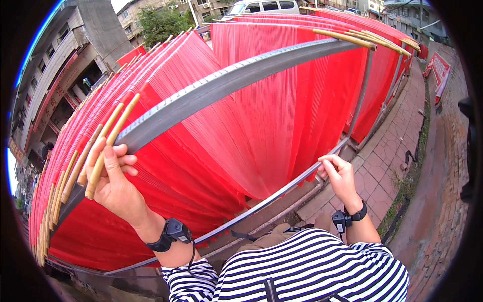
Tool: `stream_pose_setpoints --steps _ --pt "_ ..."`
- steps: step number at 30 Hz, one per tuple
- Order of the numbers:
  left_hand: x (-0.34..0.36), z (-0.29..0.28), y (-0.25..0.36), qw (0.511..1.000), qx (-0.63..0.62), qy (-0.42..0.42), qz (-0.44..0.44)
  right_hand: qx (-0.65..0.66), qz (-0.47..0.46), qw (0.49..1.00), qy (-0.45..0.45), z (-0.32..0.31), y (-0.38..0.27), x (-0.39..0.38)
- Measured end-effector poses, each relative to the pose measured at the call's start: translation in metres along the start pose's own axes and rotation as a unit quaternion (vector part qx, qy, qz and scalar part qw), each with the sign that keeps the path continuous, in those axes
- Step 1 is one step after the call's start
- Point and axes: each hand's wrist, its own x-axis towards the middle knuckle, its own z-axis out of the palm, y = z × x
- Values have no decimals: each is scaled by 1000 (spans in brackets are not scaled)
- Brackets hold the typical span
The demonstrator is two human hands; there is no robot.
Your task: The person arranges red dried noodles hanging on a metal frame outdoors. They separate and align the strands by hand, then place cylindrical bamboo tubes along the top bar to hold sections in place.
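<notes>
My left hand (114, 187) is closed on the end of a bamboo pole (130, 108), with more bamboo poles (67, 186) side by side around it along the left end of a dark metal rail (221, 90). Red threads and sheets (261, 146) hang from the poles in long curtains. My right hand (338, 177) is at the lower metal bar (276, 196), fingertips pinched together at or just over it; whether they hold anything is too small to tell.
A paved sidewalk (382, 156) with a weedy edge runs along the right, beside a brick lane (437, 201) and a leaning red banner (436, 75). Buildings (95, 35), a tree (166, 20) and a silver van (261, 7) stand beyond the racks.
</notes>
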Motion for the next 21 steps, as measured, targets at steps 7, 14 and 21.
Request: stream_pose_setpoints --steps 7,14,21 --pt "-1 -3 -2 1000 20 -4 9 2 -4 1000 13 -1 0 -6" --pt "-12 -11 -9 1000 18 13 7 -3 -9 999 34 -10 -9 -3" --pt "-52 -1 -1 994 35 83 63 43 -14 997 60 -49 -10 18"
